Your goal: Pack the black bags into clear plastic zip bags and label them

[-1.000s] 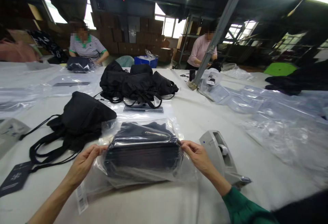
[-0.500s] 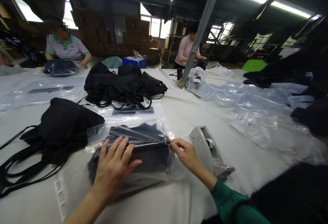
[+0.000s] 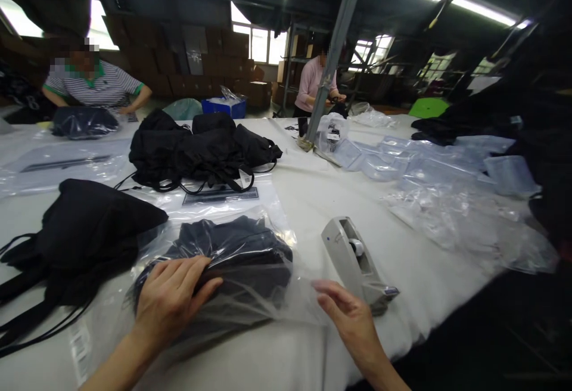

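A clear plastic bag [image 3: 268,304] with a folded dark fabric item [image 3: 232,239] inside lies in front of me. My left hand [image 3: 172,295] rests on its left part, fingers curled over the film, and creases run out from the fingertips. My right hand [image 3: 346,319] is off the bag's right end, thumb and fingers apart, with nothing visible in it. Just beyond that hand stands a grey tape dispenser [image 3: 333,239] with a roll of tape in it. A black drawstring bag [image 3: 98,230] lies left of the plastic bag.
Several black drawstring bags [image 3: 201,149] are heaped farther back. Clear plastic bags [image 3: 465,218] spread over the right side of the white table [image 3: 308,200]. A metal post [image 3: 330,57] rises from the table. Two co-workers, one in a striped shirt [image 3: 107,90], stand across it.
My right hand has let go of the bag's right end and moved down and right. My left hand has slid left and curled its fingers. The view has shifted slightly.
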Demonstrator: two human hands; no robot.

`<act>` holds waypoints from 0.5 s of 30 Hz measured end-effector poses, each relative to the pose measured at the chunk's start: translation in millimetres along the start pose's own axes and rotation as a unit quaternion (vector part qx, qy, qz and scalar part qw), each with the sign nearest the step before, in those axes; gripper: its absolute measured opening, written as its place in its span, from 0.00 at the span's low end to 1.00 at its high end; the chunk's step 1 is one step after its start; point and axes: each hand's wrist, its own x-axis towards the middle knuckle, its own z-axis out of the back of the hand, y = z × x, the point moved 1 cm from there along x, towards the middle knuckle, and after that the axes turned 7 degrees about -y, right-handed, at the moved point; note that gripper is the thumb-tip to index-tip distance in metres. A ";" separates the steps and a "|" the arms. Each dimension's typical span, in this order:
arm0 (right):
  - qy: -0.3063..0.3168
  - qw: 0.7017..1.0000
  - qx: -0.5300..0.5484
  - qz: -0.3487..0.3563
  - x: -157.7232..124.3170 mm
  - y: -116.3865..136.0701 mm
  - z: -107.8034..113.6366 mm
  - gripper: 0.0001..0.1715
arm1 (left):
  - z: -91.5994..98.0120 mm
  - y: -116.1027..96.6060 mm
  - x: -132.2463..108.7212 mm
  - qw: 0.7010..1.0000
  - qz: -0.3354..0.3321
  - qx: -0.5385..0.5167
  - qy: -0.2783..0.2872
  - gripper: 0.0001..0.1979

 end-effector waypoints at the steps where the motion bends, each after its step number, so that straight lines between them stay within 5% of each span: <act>1: -0.012 1.000 0.019 0.009 6.8 0.6 -4.2 0.22 | 0.6 0.8 -0.1 1.000 0.001 -0.005 0.003 0.15; 6: -0.079 0.994 0.073 -0.011 46.0 -14.1 -26.3 0.25 | 0.5 3.0 -4.3 1.000 0.007 -0.016 0.007 0.15; 11: -0.052 0.998 0.020 0.004 74.0 -32.0 -53.9 0.29 | -2.8 4.0 -5.8 0.999 0.014 -0.034 -0.010 0.11; 15: -0.078 0.997 0.010 0.012 84.4 -29.7 -52.1 0.31 | -3.1 3.4 -3.4 0.998 0.042 -0.034 -0.023 0.07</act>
